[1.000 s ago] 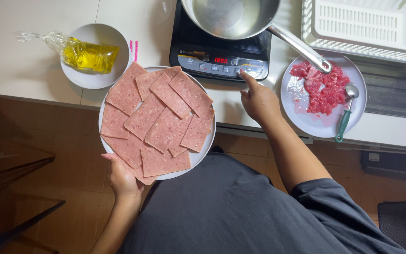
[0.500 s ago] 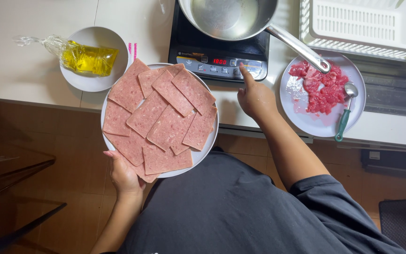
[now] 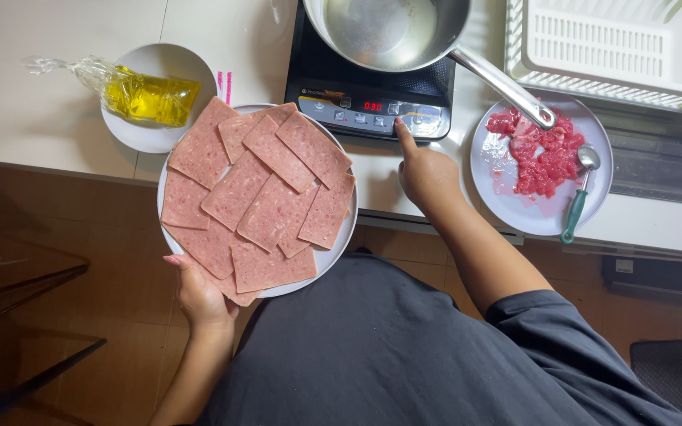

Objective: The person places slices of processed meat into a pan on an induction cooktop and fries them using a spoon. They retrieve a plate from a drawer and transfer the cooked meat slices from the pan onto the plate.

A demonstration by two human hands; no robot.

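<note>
Left hand (image 3: 197,293) supports a white plate (image 3: 333,256) from below, fingers closed on its near rim; the plate, held over the tabletop (image 3: 41,95) edge, carries overlapping pink meat slices (image 3: 266,189), all raw. Right hand (image 3: 428,175) curled, index finger extended and touching the control panel of the induction cooker (image 3: 369,110); it grips nothing. Steel pan (image 3: 384,28) sits on the cooker, holding only a thin film of liquid. Judged: heat is being set; no slice is in the pan, so frying is still to do. Beside: bagged yellow oil in a bowl (image 3: 148,134), chopped red meat on a second plate (image 3: 542,213).
</note>
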